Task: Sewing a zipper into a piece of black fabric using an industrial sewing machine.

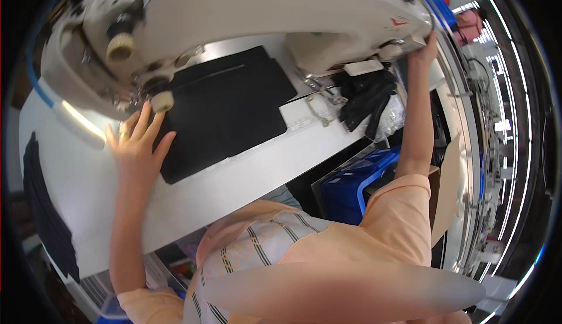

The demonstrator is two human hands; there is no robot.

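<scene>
A large white sewing machine [246, 11] spans the top of the view. Under its arm, a black piece of fabric [228, 113] lies flat on the white table, with a slit-like line near its far edge. My left hand [137, 142] is open, its fingers spread at the fabric's left edge beside the needle area; the machine head hides the needle and some fingertips. A ring shows on one finger. My right hand [422, 55] reaches up to the machine's right end and touches it there. Most of its fingers are hidden behind the housing.
Black fabric strips [369, 98] and clear plastic lie right of the machine's base. Another dark cloth [47, 207] hangs at the table's left edge. A lit lamp [82, 122] stands by the machine head. Below the table sits a blue bin [345, 192]. Another person [468, 25] is far right.
</scene>
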